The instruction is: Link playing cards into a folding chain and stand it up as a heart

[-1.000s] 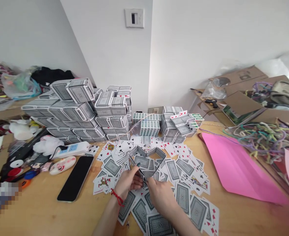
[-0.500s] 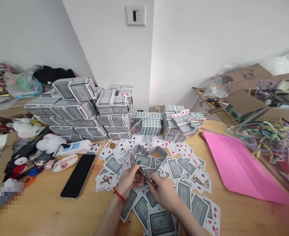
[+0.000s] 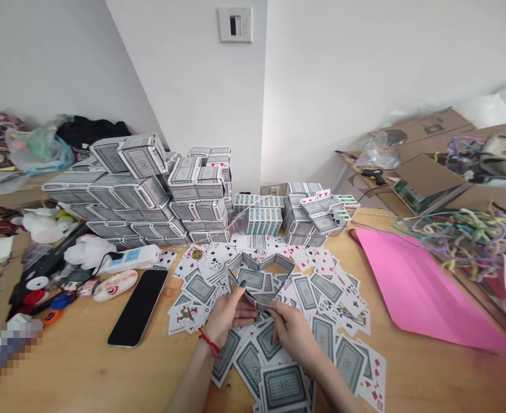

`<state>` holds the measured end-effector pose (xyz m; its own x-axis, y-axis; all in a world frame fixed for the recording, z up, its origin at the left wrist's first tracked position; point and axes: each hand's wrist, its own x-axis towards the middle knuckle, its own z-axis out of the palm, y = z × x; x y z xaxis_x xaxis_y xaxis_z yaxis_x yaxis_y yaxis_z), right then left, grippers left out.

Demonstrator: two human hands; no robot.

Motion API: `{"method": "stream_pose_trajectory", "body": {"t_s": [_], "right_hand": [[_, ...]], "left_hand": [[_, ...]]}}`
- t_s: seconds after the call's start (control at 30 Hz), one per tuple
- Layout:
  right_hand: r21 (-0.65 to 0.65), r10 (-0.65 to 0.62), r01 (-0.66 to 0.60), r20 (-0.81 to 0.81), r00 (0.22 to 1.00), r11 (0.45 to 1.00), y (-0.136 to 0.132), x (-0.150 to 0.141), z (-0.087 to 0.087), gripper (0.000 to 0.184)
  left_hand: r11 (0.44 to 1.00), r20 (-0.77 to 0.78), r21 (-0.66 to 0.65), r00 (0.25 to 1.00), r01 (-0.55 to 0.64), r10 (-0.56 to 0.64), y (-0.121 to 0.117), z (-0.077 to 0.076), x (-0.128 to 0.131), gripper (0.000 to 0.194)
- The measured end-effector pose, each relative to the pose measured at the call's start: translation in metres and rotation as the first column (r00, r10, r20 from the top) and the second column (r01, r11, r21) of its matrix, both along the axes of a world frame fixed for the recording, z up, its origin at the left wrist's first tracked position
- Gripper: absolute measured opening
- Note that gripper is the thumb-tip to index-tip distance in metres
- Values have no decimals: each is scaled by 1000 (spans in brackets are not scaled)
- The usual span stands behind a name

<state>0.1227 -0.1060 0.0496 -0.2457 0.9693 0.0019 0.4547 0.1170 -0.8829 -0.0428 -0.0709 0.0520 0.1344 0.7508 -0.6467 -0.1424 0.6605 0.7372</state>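
A heart-shaped frame of folded playing cards [image 3: 274, 263] is between my hands, its near point toward me. My left hand [image 3: 227, 315] is closed on the frame's near left side, thumb inside the wall and fingers beneath. At the near point, my right hand [image 3: 290, 332] pinches the card edge between thumb and fingers. Loose playing cards [image 3: 283, 385] lie spread under and around both hands, many with patterned backs up, others face up. A joker card [image 3: 185, 316] shows left of my left hand.
Blocks built of folded cards [image 3: 136, 195] are stacked at the back left, with a smaller pile [image 3: 302, 215] back right. A phone [image 3: 137, 308] and a power strip [image 3: 130, 258] lie left. Pink paper [image 3: 420, 295] lies right, near tangled coloured cords [image 3: 471, 235].
My right hand has shifted slightly right along the frame's near point, and its grip has turned. My left hand keeps its hold. The camera view has shifted a little.
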Motion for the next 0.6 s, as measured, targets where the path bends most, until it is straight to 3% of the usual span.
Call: {"method": "stream_pose_trajectory", "body": {"t_s": [0.13,0.23,0.33,0.4,0.5,0.6], "right_hand": [[-99,0,-13,-132,991,995,-4,-7,-4,23],[-107,-48,34,-130,990,994,-8,-11,-9,21],[-24,-106,104,-80,991,994,-8,-13,-11,22],[15,-95,96,-70,993,995,-8,-14,-11,24],[18,-48,50,-87,995,999,-6,-15,-8,27],[58,-39,45,-99,994,997,-5,-16,-5,26]], "left_hand": [[1000,-13,11,1000,-6,6,0,2,-1,48],[1000,-45,12,999,11,-11,0,2,-2,47],[997,-197,39,978,74,-65,-2,3,-5,47],[981,-376,114,921,154,-101,-6,6,-6,47],[895,-651,286,755,341,-80,-14,13,-9,42],[734,-782,389,620,556,-55,-19,16,-11,26]]}}
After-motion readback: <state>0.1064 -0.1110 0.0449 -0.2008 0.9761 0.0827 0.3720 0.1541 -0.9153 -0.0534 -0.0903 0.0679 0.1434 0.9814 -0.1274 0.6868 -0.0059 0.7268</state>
